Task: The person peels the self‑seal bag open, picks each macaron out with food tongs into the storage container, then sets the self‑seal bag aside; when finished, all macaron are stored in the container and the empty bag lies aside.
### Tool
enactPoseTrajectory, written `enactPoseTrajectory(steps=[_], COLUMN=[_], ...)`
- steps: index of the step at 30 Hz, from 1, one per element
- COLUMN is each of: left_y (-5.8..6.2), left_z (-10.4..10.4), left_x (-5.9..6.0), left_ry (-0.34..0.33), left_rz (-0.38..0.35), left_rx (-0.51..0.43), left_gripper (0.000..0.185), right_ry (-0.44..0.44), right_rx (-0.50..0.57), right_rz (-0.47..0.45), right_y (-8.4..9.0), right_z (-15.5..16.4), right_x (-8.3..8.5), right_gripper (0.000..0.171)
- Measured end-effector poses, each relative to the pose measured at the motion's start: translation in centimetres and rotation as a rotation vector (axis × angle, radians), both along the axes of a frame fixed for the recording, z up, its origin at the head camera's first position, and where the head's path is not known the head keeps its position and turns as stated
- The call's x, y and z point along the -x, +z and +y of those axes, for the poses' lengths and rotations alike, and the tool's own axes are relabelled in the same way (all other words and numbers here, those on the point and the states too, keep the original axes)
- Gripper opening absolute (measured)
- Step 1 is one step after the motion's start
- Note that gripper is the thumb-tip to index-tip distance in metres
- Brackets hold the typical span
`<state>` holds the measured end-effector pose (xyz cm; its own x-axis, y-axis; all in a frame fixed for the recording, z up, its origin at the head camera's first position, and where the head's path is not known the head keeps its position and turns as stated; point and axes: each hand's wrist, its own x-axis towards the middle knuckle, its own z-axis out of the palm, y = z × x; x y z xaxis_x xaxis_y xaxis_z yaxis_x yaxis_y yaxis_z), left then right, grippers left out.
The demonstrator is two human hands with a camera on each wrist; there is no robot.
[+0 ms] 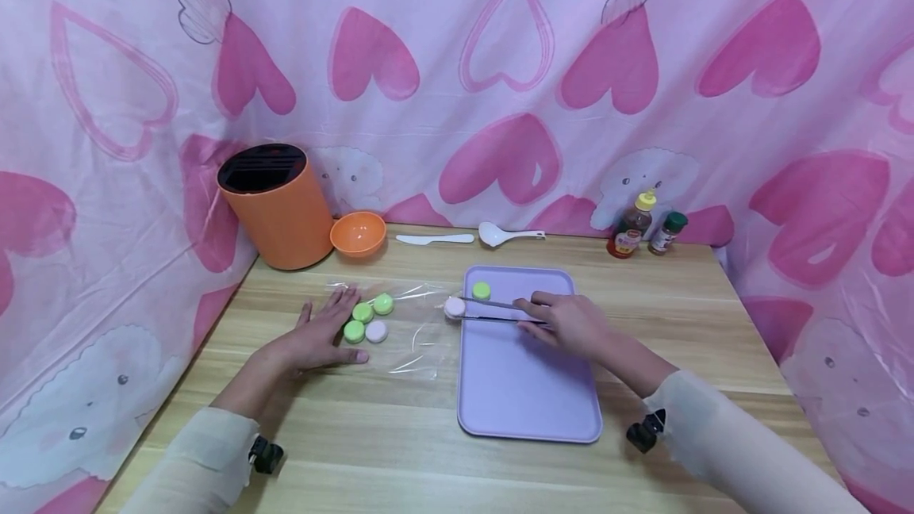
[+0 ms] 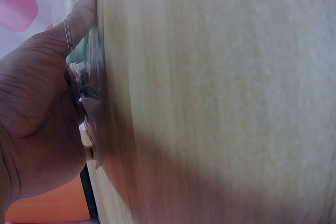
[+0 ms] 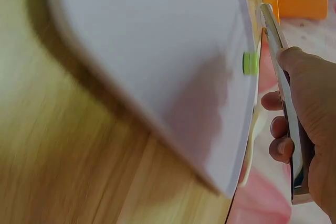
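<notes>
My right hand (image 1: 564, 322) grips metal tongs (image 1: 496, 311) over the lilac tray (image 1: 528, 395). The tong tips pinch a pale pink round sweet (image 1: 454, 307) at the tray's left rim. One green sweet (image 1: 481, 290) lies on the tray near its far left corner, also seen as the green sweet (image 3: 250, 63) in the right wrist view. My left hand (image 1: 321, 331) lies flat with fingers spread on a clear plastic bag (image 1: 407, 331). Beside its fingers, three green sweets (image 1: 362, 312) and a white one (image 1: 376, 331) rest on the bag. The left wrist view shows fingers (image 2: 79, 19) pressing crinkled plastic.
At the back left stand an orange cylinder holder (image 1: 274, 205) and a small orange bowl (image 1: 358, 233). A white plastic knife (image 1: 435, 239) and white spoon (image 1: 508, 235) lie behind the tray. Two seasoning bottles (image 1: 631, 225) stand at the back right. Pink heart cloth surrounds the wooden table (image 1: 400, 435).
</notes>
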<state>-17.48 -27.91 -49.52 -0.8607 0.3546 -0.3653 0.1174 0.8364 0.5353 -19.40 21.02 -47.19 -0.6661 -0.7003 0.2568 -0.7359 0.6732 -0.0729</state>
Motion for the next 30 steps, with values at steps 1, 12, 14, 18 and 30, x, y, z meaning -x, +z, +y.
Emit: enactPoseTrajectory(steps=[1,12,14,18,30], left_y=[0.0,0.1,0.1,0.1,-0.1], left_z=[0.0,0.0,0.1,0.1,0.1], left_x=[0.0,-0.1,-0.1,-0.1,-0.1], left_ry=[0.002,0.011,0.01,0.01,-0.001], left_rz=[0.0,-0.011,-0.009,-0.007,0.013], left_rx=[0.001,0.011,0.006,0.004,-0.006], left_gripper=[0.129,0.13,0.13,0.129,0.129], right_ry=[-0.015,-0.143,-0.159,-0.18,-0.203], right_rx=[-0.006,-0.025,-0.031,-0.046,-0.06], right_rz=[-0.009,-0.068,-0.064,-0.078,-0.114], right_y=[0.1,0.9,0.9,0.6,0.3], right_z=[0.4,4.8,5.3,6.0,6.3], right_x=[0.0,0.2,0.3,0.6,0.9], right_gripper=[0.039,0.044,0.045,0.046,0.045])
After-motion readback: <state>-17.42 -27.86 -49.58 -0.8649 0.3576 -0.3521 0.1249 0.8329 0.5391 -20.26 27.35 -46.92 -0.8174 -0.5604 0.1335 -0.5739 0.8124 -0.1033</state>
